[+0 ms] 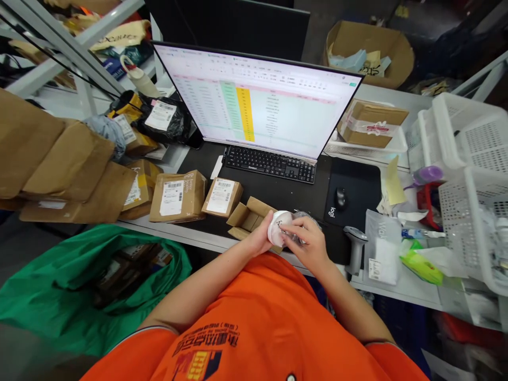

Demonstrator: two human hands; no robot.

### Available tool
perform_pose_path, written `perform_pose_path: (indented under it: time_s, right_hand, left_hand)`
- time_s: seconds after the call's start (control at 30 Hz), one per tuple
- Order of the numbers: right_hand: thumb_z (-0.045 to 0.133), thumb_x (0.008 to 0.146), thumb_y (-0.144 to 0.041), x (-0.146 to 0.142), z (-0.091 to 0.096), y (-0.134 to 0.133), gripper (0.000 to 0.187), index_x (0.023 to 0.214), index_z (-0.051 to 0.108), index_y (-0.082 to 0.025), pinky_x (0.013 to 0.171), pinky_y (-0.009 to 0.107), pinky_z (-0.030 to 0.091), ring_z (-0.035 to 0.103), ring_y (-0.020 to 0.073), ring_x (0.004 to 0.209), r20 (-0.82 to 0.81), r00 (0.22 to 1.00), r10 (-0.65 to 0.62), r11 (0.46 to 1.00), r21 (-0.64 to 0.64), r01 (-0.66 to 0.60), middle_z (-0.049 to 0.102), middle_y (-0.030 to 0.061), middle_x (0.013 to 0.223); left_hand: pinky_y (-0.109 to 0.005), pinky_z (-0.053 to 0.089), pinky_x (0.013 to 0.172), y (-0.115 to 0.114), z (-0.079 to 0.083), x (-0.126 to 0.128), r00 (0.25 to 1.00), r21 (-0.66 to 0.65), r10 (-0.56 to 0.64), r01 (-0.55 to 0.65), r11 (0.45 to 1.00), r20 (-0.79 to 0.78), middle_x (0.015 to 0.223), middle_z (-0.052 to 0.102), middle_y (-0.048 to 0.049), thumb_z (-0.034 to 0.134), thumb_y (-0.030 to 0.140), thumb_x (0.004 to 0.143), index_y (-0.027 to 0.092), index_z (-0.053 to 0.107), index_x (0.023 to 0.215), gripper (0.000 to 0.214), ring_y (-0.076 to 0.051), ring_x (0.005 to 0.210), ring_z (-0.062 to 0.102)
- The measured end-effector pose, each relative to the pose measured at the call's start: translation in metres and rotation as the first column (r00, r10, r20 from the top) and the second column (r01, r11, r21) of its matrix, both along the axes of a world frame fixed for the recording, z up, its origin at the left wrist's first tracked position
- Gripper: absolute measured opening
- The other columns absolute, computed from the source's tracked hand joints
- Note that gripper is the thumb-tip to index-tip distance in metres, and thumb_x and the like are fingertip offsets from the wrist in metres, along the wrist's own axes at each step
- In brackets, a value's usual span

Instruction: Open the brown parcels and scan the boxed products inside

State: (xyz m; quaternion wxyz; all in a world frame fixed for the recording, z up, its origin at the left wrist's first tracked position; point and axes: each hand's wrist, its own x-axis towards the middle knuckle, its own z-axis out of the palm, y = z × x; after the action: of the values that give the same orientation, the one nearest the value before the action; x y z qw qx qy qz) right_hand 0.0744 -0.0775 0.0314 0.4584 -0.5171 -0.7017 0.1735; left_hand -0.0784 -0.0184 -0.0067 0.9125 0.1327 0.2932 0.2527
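Observation:
My left hand (260,237) is wrapped round a white round container (280,225) with dark lettering on it, held close to my body above the desk's front edge. The fingers of my right hand (307,241) press on the container's right side, bent and close together. Clear plastic wrap (304,216) shows behind my right hand; whether it is joined to the container I cannot tell. Just left of the container, an opened small cardboard box (250,218) stands with its flaps up.
Labelled parcels (178,197) stand left of the box, beside stacked cartons (59,159). A keyboard (270,164) lies under the monitor (257,100). At right are a mouse (340,198), a barcode scanner (355,246) and white baskets (472,211). A green sack (47,280) sits low left.

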Motion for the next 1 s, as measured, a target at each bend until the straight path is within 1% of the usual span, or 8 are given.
perform_pose_path:
  time_s: [0.23, 0.4, 0.5, 0.57, 0.67, 0.77, 0.9, 1.0]
  right_hand:
    - [0.067, 0.089, -0.022, -0.023, -0.013, 0.012, 0.008, 0.09, 0.075, -0.025, 0.069, 0.032, 0.049, 0.061, 0.0158, 0.078, -0.052, 0.999, -0.009, 1.0, -0.013, 0.008, 0.064, 0.0023, 0.083]
    - [0.062, 0.087, -0.02, -0.024, -0.003, 0.012, 0.008, 0.081, 0.067, -0.023, 0.071, 0.033, 0.047, 0.06, 0.0169, 0.079, -0.05, 0.999, -0.005, 0.997, -0.076, 0.001, 0.064, 0.0025, 0.084]
    - [0.061, 0.087, -0.025, -0.01, 0.002, 0.008, 0.007, 0.081, 0.062, -0.023, 0.075, 0.032, 0.047, 0.057, 0.017, 0.082, -0.175, 0.98, -0.1, 0.984, -0.164, 0.071, 0.06, 0.0021, 0.086]
    - [0.06, 0.089, -0.029, 0.002, 0.001, 0.005, 0.011, 0.081, 0.059, -0.023, 0.078, 0.032, 0.048, 0.057, 0.017, 0.085, -0.321, 0.929, -0.183, 0.963, -0.25, 0.104, 0.058, 0.0023, 0.089]
    - [0.056, 0.091, -0.037, 0.014, -0.007, 0.002, 0.018, 0.081, 0.051, -0.023, 0.08, 0.033, 0.05, 0.06, 0.0188, 0.092, -0.539, 0.796, -0.276, 0.917, -0.396, 0.049, 0.061, 0.0052, 0.1]
    - [0.053, 0.091, -0.042, 0.017, -0.016, -0.001, 0.022, 0.083, 0.044, -0.023, 0.088, 0.039, 0.052, 0.063, 0.0244, 0.107, -0.597, 0.72, -0.353, 0.872, -0.489, 0.022, 0.064, 0.0109, 0.117]
    - [0.051, 0.094, -0.041, 0.012, -0.015, -0.008, 0.02, 0.086, 0.045, -0.024, 0.094, 0.043, 0.051, 0.064, 0.0262, 0.112, -0.537, 0.768, -0.349, 0.889, -0.449, 0.09, 0.065, 0.0118, 0.12]
    - [0.052, 0.095, -0.033, 0.0, -0.008, -0.014, 0.012, 0.087, 0.051, -0.024, 0.094, 0.044, 0.05, 0.063, 0.0246, 0.109, -0.356, 0.874, -0.33, 0.929, -0.288, 0.233, 0.067, 0.0091, 0.116]
  left_hand:
    - [-0.031, 0.053, 0.083, -0.009, -0.014, -0.005, 0.996, 0.111, 0.003, 0.007, 0.994, -0.088, 0.092, 0.075, -0.0148, 0.056, 0.064, 0.092, 0.007, 0.074, 0.105, 0.061, -0.025, 0.093, 0.071]
    - [-0.034, 0.049, 0.095, -0.006, -0.009, -0.004, 0.993, 0.068, 0.09, -0.084, 0.994, -0.078, 0.1, 0.076, -0.0142, 0.058, 0.053, 0.095, 0.007, 0.074, 0.105, 0.05, -0.026, 0.102, 0.069]
    - [-0.034, 0.049, 0.096, -0.003, -0.005, -0.003, 0.99, 0.016, 0.12, -0.119, 0.993, -0.075, 0.105, 0.076, -0.0129, 0.055, 0.051, 0.097, 0.009, 0.074, 0.107, 0.047, -0.026, 0.104, 0.068]
    - [-0.036, 0.049, 0.096, -0.002, -0.004, -0.003, 0.994, -0.022, 0.106, -0.107, 0.994, -0.037, 0.111, 0.075, -0.0129, 0.05, 0.053, 0.098, 0.011, 0.073, 0.112, 0.049, -0.027, 0.108, 0.067]
    - [-0.041, 0.049, 0.099, -0.001, -0.001, -0.002, 0.996, -0.039, 0.059, -0.057, 0.998, 0.06, 0.122, 0.072, -0.0139, 0.044, 0.055, 0.1, 0.013, 0.07, 0.12, 0.053, -0.03, 0.117, 0.064]
    - [-0.042, 0.049, 0.099, -0.002, 0.002, 0.0, 0.993, -0.037, 0.015, -0.011, 0.999, 0.119, 0.125, 0.07, -0.0145, 0.038, 0.055, 0.102, 0.013, 0.069, 0.122, 0.056, -0.031, 0.12, 0.062]
    - [-0.042, 0.049, 0.097, -0.004, 0.002, 0.003, 0.992, -0.07, -0.014, 0.023, 0.997, 0.127, 0.123, 0.072, -0.0145, 0.033, 0.057, 0.103, 0.013, 0.069, 0.125, 0.06, -0.031, 0.119, 0.063]
    - [-0.038, 0.049, 0.097, -0.008, -0.003, 0.003, 0.988, -0.037, -0.019, 0.025, 0.999, 0.151, 0.12, 0.073, -0.0152, 0.039, 0.058, 0.101, 0.012, 0.07, 0.123, 0.059, -0.028, 0.113, 0.066]
